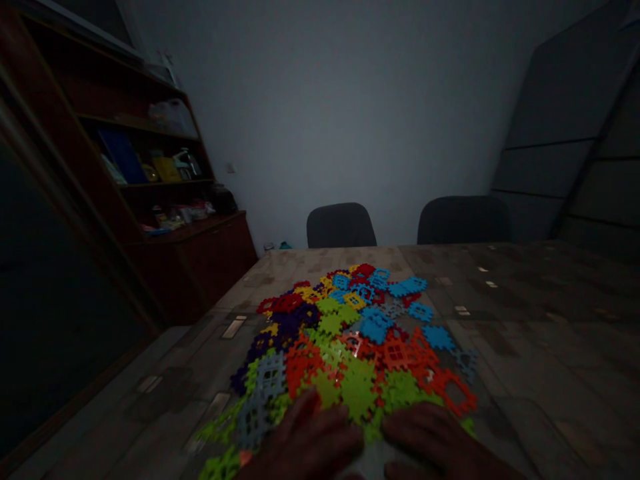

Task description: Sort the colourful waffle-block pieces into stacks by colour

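Dim room, patterned table [525, 320] with a heap of plastic pieces [350, 340], nothing assembled yet.
Both hands lie at the near edge of the heap: the left hand [305, 443] rests flat with fingers spread on green pieces, the right hand [435, 440] lies relaxed beside it, grasping nothing. All pieces look loose and unsorted, so the work seems only beginning.

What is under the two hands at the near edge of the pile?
Both the left hand and right hand rest on the heap of colourful interlocking plastic tiles; green pieces show around them. Whatever lies directly beneath the palms is covered.
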{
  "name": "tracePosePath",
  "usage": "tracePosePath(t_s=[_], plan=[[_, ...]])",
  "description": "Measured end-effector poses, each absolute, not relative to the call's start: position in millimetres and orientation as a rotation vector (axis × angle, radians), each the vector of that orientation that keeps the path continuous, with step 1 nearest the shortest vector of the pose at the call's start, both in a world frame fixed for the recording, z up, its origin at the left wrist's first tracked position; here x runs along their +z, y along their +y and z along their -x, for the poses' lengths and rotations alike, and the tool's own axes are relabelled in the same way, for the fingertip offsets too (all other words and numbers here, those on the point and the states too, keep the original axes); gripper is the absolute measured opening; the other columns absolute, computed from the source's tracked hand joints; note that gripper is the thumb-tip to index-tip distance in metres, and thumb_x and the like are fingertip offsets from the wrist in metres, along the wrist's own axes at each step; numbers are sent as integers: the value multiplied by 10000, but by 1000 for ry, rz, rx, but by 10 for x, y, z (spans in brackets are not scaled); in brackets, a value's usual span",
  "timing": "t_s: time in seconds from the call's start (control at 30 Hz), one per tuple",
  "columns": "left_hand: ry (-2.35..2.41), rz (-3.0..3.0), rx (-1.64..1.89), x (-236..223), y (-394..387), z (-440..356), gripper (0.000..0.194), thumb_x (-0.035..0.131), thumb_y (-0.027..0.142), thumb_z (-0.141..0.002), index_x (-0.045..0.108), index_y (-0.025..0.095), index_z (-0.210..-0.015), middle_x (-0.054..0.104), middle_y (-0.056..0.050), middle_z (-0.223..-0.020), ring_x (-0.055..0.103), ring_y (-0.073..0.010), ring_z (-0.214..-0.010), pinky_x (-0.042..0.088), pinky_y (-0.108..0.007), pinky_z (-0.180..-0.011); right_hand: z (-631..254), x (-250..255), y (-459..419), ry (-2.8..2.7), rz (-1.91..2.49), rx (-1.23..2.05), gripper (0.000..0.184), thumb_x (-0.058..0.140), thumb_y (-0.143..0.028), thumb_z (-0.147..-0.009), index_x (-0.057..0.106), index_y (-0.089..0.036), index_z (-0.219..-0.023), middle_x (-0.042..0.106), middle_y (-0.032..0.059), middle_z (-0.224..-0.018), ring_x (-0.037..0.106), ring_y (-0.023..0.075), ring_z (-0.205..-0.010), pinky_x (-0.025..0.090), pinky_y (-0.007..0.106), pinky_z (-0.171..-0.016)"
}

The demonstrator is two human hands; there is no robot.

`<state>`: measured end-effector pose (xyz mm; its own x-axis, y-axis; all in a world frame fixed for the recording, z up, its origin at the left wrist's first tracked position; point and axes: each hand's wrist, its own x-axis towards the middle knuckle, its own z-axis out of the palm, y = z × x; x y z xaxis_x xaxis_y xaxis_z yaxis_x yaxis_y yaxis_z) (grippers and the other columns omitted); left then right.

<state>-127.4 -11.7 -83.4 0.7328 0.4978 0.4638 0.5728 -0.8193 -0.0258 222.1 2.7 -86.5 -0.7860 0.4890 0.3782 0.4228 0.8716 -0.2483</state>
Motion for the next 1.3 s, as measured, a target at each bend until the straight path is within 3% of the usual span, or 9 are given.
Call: tracePosePath(t_s=[0.13, 0.2, 0.33, 0.47, 0.67, 0.77, 0.93, 1.1, 1.3], plan=[[-489, 2909, -642, -953, 20, 709, 319, 549, 383, -1104, 577, 248, -1392, 784, -23, -1265, 698, -136, -1220, 346, -360, -1269, -2234, -751, 324, -2623, 786, 60, 714, 670, -381, -994, 371, -317, -1639, 500, 124, -1630, 506, 316, -1450, 457, 496, -1158], [-493, 2910, -662, -929, 121, 478, 216, 554, 371, -1106, 650, 193, -1182, 811, -15, -1053, 738, -109, -1063, 385, -286, -1226, -2209, -670, 448, -2620, 818, 85, 663, 652, -336, -998, 413, -273, -1613, 515, 133, -1614, 500, 291, -1450, 446, 464, -1164], [-600, 2828, -641, -924, 199, 237, 354, 686, 536, -1000, 631, 199, -905, 699, 22, -717, 678, -154, -755, 557, -291, -977, -2066, -566, 602, -2586, 727, 53, 455, 599, -304, -1022, 563, -205, -1464, 642, 160, -1460, 601, 284, -1316, 508, 448, -1078], [-657, 2847, -536, -870, 141, 230, 289, 758, 473, -960, 615, 222, -947, 643, 7, -762, 610, -169, -748, 500, -253, -661, -1963, -499, 781, -2388, 780, 34, 315, 484, -307, -1078, 662, -224, -1325, 734, 138, -1291, 678, 258, -1165, 553, 436, -995], [-474, 2802, -366, -635, 99, 208, 242, 800, 350, -949, 603, 220, -1004, 613, 14, -764, 560, -143, -667, 362, -248, -532, -2320, -432, 999, -2148, 1004, 49, 384, 386, -360, -1110, 687, -208, -1294, 747, 154, -1268, 699, 281, -1180, 580, 480, -1004], [-462, 2760, -359, -589, 110, 153, 268, 812, 346, -941, 595, 227, -1044, 603, 30, -723, 541, -130, -604, 311, -253, -477, -2761, -462, 892, -2192, 1154, 96, 475, 490, -504, -1061, 644, -233, -1419, 667, 165, -1436, 641, 332, -1307, 544, 544, -1073], [-368, 2753, -397, -417, 135, 45, 187, 758, 304, -971, 601, 208, -1004, 599, 31, -720, 540, -150, -605, 347, -291, -469, -3347, -639, 550, -2303, 1552, 233, 898, 734, -645, -839, 497, -215, -1591, 394, 210, -1674, 395, 457, -1510, 400, 655, -1182], [-538, 2900, -634, -114, 434, -17, 48, 713, 165, -935, 668, 182, -945, 699, -18, -853, 629, -176, -737, 494, -273, -612, -3180, -743, 505, -2289, 1513, 307, 694, 655, -441, -910, 551, -185, -1546, 537, 214, -1565, 506, 409, -1432, 415, 635, -1178], [-1244, 2928, -1171, 130, 1113, 303, 363, 585, -9, -805, 773, 204, -1031, 800, -53, -1020, 745, -195, -920, 585, -302, -862, -2764, -837, 743, -2249, 1302, 232, 534, 552, -297, -986, 561, -211, -1513, 578, 189, -1519, 556, 341, -1382, 466, 577, -1147]])
